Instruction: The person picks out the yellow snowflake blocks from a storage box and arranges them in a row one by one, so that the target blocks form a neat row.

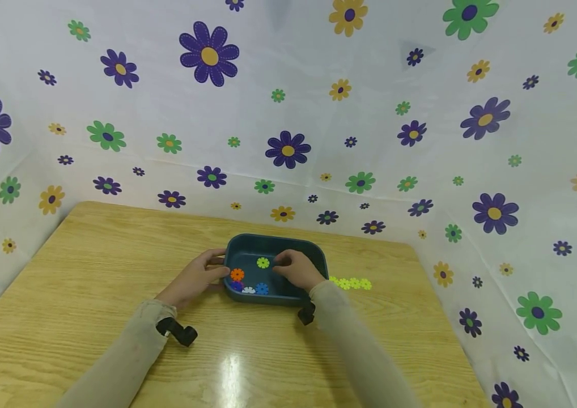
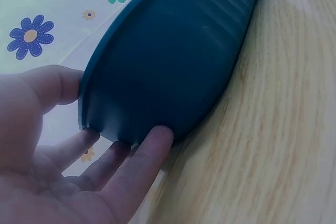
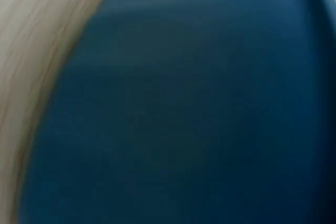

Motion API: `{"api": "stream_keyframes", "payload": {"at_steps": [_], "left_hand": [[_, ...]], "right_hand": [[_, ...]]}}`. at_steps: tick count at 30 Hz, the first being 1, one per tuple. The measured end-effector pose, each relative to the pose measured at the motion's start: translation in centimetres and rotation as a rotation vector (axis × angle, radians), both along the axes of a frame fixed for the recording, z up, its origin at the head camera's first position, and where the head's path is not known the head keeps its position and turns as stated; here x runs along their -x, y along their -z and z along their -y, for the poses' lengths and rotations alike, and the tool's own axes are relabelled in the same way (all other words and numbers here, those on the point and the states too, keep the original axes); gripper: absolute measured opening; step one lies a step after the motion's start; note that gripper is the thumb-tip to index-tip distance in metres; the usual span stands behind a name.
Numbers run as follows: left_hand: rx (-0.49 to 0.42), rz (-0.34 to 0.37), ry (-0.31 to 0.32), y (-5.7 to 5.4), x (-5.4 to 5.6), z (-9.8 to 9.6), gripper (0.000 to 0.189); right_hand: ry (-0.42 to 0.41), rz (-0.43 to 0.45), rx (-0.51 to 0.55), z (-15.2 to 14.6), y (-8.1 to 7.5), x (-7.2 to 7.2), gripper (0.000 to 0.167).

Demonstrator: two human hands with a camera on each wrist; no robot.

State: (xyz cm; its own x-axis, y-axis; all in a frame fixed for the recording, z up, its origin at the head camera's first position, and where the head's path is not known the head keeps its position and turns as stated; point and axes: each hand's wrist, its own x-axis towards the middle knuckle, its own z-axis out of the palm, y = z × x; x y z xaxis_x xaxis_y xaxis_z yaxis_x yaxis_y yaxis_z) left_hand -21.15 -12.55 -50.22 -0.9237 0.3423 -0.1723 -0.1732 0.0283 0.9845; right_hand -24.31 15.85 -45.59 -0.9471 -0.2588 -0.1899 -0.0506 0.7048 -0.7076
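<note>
A dark teal plastic tray (image 1: 273,299) rests on the table. My left hand (image 1: 202,277) holds its left end, thumb at the rim and fingertips against the outer wall, as the left wrist view shows. My right hand (image 1: 298,270) is inside the tray, with thumb and forefinger a little apart and no piece visible between them. Just left of it lies a yellow-green snowflake-shaped disc (image 1: 263,263). Toward the near left corner are an orange disc (image 1: 237,275), a blue disc (image 1: 262,289), a white disc (image 1: 249,290) and a dark blue disc (image 1: 236,287). The tray's blurred wall fills the right wrist view.
A row of several yellow-green discs (image 1: 355,283) lies on the wooden table (image 1: 115,255), right of the tray and partly hidden by the right wrist. A white flower-patterned cloth (image 1: 247,113) surrounds the table's back and sides.
</note>
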Motion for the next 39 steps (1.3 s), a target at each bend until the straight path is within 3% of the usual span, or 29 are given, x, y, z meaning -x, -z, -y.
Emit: {"api": "stream_keyframes", "payload": {"at_steps": [11, 17, 24, 39], "left_hand": [[-0.006, -0.013, 0.006, 0.0, 0.0, 0.0, 0.065], [0.002, -0.006, -0.002, -0.1, -0.1, -0.1, 0.064], [0.011, -0.007, -0.003, -0.1, 0.0, -0.1, 0.063], [-0.004, -0.002, 0.007, -0.2, 0.0, 0.0, 0.066]], "right_hand": [[-0.047, -0.023, -0.137, 3.2, 1.1, 1.3, 0.042], [-0.051, -0.034, -0.219, 4.1, 1.2, 1.5, 0.030], [0.021, 0.059, -0.211, 4.4, 1.1, 1.1, 0.021], [0.048, 0.079, -0.240, 4.8, 1.0, 1.1, 0.022]]}}
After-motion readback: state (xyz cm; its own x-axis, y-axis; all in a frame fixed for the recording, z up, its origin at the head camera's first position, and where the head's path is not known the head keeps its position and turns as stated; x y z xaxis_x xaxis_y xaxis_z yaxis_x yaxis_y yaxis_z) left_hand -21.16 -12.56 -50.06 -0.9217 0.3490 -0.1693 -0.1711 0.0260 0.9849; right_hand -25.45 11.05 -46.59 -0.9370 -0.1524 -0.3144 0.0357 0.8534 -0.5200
